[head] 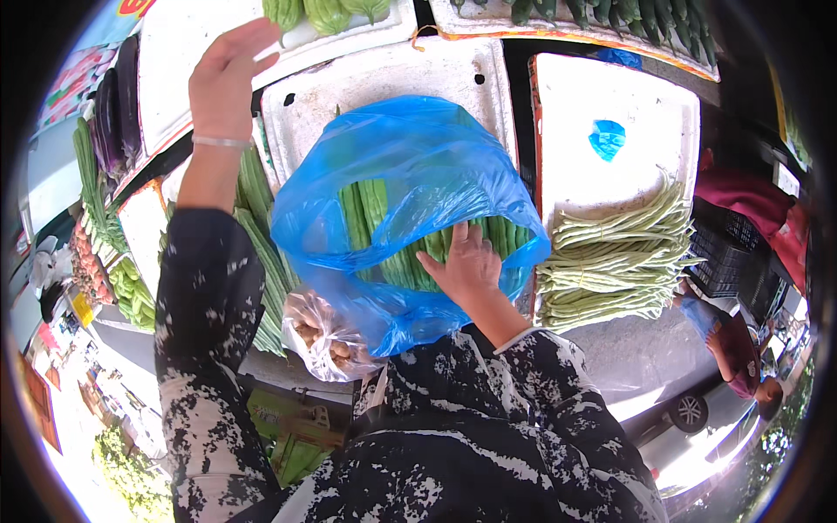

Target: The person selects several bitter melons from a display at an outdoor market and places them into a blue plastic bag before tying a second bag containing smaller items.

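Observation:
My left hand (229, 65) is raised at the upper left, thumb and fingers apart. Its fingertips overlap the edge of the pale green ribbed gourds (327, 14) in a white foam tray; whether they touch is unclear. In the middle lies a large, translucent blue plastic bag (418, 140). Ridged green gourds (399, 268), probably luffas, show through it and at its opening. My right hand (467, 261) reaches into that opening, thumb and index finger spread, the other fingers curled, against the gourds. A clear plastic bag (327, 340) of brown lumpy produce rests at the blue bag's lower left.
Bundled yardlong beans (614, 261) fill the near part of a white foam tray (654, 104) at right. Dark green cucumbers (628, 13) lie beyond, eggplants (118, 104) at left. One person in maroon (752, 202) is beside a black crate (719, 248); another person (732, 346) is near a car (706, 431).

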### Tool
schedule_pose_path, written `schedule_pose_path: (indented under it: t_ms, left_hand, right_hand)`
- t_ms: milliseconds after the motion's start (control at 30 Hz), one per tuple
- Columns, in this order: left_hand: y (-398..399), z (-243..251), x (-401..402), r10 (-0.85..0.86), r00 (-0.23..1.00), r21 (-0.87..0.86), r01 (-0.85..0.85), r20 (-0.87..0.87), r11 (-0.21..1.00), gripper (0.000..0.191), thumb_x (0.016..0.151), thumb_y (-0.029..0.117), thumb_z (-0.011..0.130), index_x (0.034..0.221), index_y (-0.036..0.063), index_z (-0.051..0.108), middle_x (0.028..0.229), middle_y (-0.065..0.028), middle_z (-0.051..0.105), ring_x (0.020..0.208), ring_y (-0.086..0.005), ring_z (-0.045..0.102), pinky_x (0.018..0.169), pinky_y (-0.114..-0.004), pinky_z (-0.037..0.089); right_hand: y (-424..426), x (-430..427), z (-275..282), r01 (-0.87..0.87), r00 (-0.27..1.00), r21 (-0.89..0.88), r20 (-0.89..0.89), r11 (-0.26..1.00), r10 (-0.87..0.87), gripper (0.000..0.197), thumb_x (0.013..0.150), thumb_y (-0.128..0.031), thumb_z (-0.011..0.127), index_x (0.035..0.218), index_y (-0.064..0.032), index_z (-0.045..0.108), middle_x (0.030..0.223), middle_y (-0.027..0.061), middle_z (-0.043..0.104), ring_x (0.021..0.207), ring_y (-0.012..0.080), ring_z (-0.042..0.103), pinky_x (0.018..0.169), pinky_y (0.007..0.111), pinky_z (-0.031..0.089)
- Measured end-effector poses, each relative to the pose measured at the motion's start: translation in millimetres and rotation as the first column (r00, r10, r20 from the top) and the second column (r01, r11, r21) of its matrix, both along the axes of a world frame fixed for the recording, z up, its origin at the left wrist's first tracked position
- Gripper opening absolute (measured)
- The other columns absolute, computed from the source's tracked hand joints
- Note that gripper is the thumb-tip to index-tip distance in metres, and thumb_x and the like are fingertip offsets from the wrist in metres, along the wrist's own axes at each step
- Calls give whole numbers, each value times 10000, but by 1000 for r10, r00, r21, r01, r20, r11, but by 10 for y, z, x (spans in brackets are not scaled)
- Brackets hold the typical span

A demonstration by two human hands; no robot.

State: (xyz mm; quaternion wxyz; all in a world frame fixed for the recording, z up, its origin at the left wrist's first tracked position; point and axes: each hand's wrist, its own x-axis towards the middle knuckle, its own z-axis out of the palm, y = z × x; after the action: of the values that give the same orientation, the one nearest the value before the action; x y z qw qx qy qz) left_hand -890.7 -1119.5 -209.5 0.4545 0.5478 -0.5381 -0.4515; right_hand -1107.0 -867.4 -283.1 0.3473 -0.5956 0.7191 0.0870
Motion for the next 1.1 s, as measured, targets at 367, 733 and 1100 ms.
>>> schedule_pose_path:
  t_ms: [367, 733, 1100]
  left_hand:
    - [2295, 503, -57, -343, 921, 558, 385, -184, 736, 166, 804, -36, 464, 921, -30, 581, 876, -101, 616, 831, -178, 608, 731, -268, 484]
    - [2625, 225, -48, 79, 890, 717, 307, -450, 625, 308, 887, 264, 507, 1101, 44, 516, 990, -73, 580, 878, -178, 593, 766, -300, 477]
    - [2760, 160, -96, -28, 907, 555, 281, -421, 783, 514, 860, 321, 540, 1273, 52, 393, 1143, -106, 498, 1079, -203, 471, 844, -327, 423]
  right_hand:
    - [74, -31, 65, 160, 978, 2, 135, 987, -159, 861, 633, -332, 679, 1327, -13, 282, 1077, 214, 504, 985, 328, 539, 800, 389, 465]
    - [456, -251, 492, 191, 755, -140, 653, 972, -54, 616, 601, -135, 724, 1131, 34, 459, 1077, 193, 491, 993, 347, 515, 826, 363, 445]
    - [675, -122, 948, -13, 750, 299, 634, 954, -189, 664, 606, -228, 741, 1147, 49, 474, 982, 144, 571, 909, 222, 560, 791, 311, 449]
